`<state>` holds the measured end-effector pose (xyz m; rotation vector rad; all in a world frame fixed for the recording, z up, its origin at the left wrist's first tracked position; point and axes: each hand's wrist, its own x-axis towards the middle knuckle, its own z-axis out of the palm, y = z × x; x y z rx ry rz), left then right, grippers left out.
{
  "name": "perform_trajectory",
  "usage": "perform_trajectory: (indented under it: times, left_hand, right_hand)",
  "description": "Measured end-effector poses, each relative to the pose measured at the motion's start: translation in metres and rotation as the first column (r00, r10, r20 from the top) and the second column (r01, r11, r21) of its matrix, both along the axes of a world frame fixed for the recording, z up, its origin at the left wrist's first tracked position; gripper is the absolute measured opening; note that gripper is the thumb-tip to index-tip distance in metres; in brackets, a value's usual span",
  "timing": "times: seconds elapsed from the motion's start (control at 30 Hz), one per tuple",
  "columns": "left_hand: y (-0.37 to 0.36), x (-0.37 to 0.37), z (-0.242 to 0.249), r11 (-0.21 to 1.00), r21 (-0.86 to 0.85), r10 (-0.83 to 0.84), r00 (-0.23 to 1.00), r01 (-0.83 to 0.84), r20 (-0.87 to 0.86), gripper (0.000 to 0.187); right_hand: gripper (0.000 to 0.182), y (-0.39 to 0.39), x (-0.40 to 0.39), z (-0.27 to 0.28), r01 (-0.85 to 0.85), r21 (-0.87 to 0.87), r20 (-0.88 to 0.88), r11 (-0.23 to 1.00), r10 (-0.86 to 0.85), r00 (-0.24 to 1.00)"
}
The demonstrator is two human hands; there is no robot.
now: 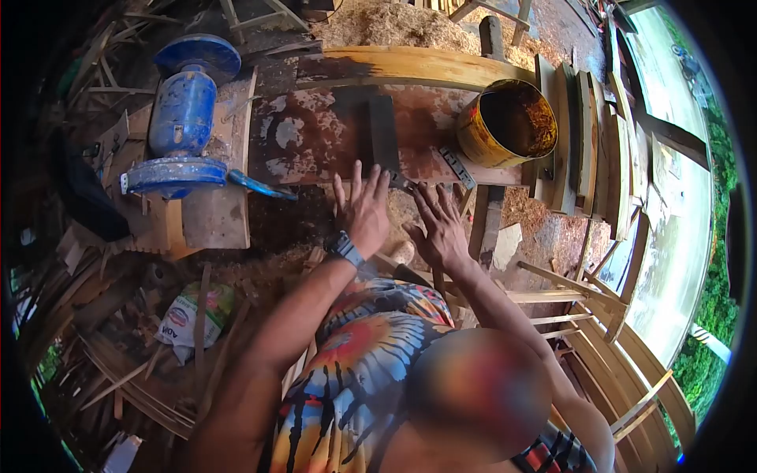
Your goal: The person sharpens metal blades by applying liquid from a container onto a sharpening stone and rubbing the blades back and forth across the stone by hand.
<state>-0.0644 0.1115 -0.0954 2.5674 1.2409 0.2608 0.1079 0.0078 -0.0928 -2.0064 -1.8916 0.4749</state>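
Observation:
My left hand (367,214), with a grey watch (344,248) at its wrist, reaches to the near edge of a worn reddish-brown bench (315,118). Its fingers are stretched out and open. Beside it my right hand (441,236) has its fingers spread, thumb apart. A small dark piece (400,181) lies between the fingertips of both hands; its kind and whether they touch it cannot be made out. Just beyond is a dark flat rectangular bar (384,134) across the bench. Right of it lies a slotted metal piece (457,168).
A yellow bucket (473,138), dark inside, stands at the bench's right end. Blue motor-like machinery (180,114) sits at the left. Stacked boards (583,142) are on the right, a white bag (185,319) at lower left. Sawdust (394,27) covers ground beyond the bench.

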Motion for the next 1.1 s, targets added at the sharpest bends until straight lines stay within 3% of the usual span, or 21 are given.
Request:
perform_trajectory:
  times: [0.23, 0.43, 0.53, 0.57, 0.63, 0.73, 0.77, 0.83, 0.9, 0.97, 1.1]
  left_hand:
    - [0.086, 0.018, -0.005, 0.996, 0.052, -0.074, 0.997, 0.074, -0.001, 0.071]
    - [0.006, -0.001, 0.003, 0.997, -0.057, -0.042, 0.998, 0.045, 0.053, 0.065]
    - [0.035, 0.006, 0.004, 0.997, -0.03, -0.068, 0.996, 0.07, 0.053, 0.063]
    - [0.054, 0.007, -0.004, 0.994, 0.001, -0.106, 0.993, 0.106, 0.044, 0.075]
    - [0.087, 0.018, -0.001, 0.994, -0.011, -0.107, 0.994, 0.107, -0.001, 0.074]
    - [0.075, 0.017, 0.002, 0.995, -0.007, -0.094, 0.995, 0.095, 0.02, 0.071]
    - [0.056, 0.01, -0.006, 0.995, 0.035, -0.1, 0.992, 0.098, 0.081, 0.061]
    - [0.02, -0.001, 0.004, 0.995, -0.056, -0.072, 0.994, 0.077, 0.081, 0.061]
    - [0.017, -0.002, 0.009, 0.998, -0.043, -0.047, 0.998, 0.048, 0.039, 0.061]
    - [0.023, -0.004, 0.011, 0.999, -0.016, -0.038, 0.999, 0.038, 0.009, 0.062]
    - [0.102, 0.002, -0.01, 0.99, 0.138, 0.011, 0.997, -0.001, -0.076, 0.061]
  right_hand:
    - [0.068, 0.066, 0.015, -0.011, 0.045, 0.132, 0.012, 0.99, -0.047, 0.999]
    - [0.071, 0.009, 0.012, 0.001, 0.0, 0.014, 0.05, 1.0, -0.001, 0.999]
    - [0.072, 0.018, 0.011, 0.0, -0.003, 0.044, 0.072, 0.999, -0.001, 0.997]
    - [0.071, 0.033, 0.015, -0.004, 0.007, 0.066, 0.063, 0.998, -0.011, 0.998]
    - [0.071, 0.061, 0.022, -0.011, 0.018, 0.114, 0.045, 0.993, -0.023, 0.999]
    - [0.07, 0.053, 0.024, -0.007, -0.008, 0.113, 0.04, 0.994, 0.003, 0.999]
    - [0.07, 0.044, 0.026, -0.004, -0.027, 0.11, 0.038, 0.994, 0.023, 0.999]
    - [0.073, 0.011, 0.019, 0.0, -0.033, 0.037, 0.054, 0.999, 0.031, 0.998]
    - [0.072, -0.002, 0.009, 0.004, -0.029, -0.041, 0.05, 0.999, 0.031, 0.998]
    - [0.071, 0.02, 0.007, 0.002, -0.039, 0.009, 0.067, 0.999, 0.038, 0.997]
    - [0.067, 0.099, 0.007, -0.001, -0.035, 0.071, 0.05, 0.997, 0.032, 0.998]
